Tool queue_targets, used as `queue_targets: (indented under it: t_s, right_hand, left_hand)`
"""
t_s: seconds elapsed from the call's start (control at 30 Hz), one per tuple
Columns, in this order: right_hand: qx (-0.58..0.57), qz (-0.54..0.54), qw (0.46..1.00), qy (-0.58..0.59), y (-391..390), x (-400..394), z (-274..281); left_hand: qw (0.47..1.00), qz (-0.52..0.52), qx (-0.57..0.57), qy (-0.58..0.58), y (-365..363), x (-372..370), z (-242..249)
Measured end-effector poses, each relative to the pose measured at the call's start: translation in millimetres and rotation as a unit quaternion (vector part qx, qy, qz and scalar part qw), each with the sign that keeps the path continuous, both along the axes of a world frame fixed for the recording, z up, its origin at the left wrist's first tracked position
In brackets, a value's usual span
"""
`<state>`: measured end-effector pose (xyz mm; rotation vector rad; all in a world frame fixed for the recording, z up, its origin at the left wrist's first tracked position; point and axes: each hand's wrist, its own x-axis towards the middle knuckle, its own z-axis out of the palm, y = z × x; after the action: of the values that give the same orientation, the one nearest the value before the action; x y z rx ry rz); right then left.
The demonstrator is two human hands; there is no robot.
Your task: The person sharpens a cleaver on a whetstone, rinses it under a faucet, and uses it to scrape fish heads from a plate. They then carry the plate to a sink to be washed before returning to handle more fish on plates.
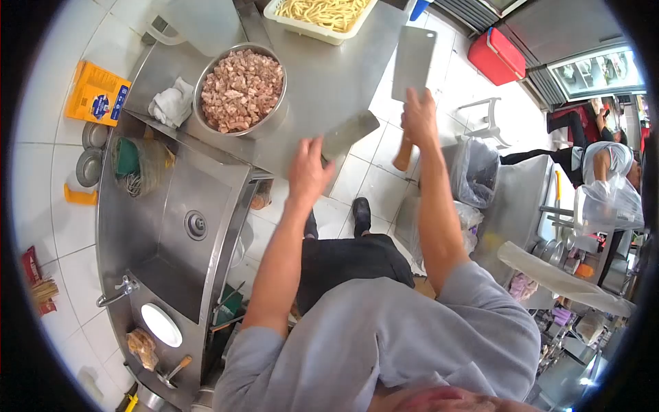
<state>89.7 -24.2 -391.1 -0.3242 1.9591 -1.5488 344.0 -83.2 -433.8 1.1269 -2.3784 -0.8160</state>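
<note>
Steel counter [329,89], hands [309,172] gripping cleavers [413,62]

bare steel counter [329,89] lies open between the bowl of diced meat [240,89] and the counter's floor-side edge; the tray of noodles [322,14] blocks the far end (white cloth [171,103] crowds the bowl's other side). sink basin [185,226] stands open.

We hold two steel cleavers: one broad rectangular cleaver [414,62] raised upright by its wooden handle above the worktop's [329,89] near edge, the second cleaver [350,134] angled flat beside it, just off that edge.
</note>
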Motion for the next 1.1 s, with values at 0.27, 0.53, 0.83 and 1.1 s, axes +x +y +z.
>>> queue_targets:
  t_s: [0.27,0.53,0.83,1.1]
  right_hand:
    - [0.045,0.017,0.992,0.112,158,20,13]
    - [-0.002,0.048,0.999,-0.009,185,22,31]
    - [0.111,0.177,0.970,-0.126,168,58,7]
    - [0.127,0.221,0.960,-0.113,151,86,-3]
  left_hand:
    - [0.984,0.148,-0.033,-0.090,23,-72,23]
    - [0.970,0.220,-0.006,-0.105,11,-137,7]
    - [0.993,0.094,-0.066,-0.033,13,-26,-8]
    - [1.000,0.000,-0.025,0.017,19,4,-8]
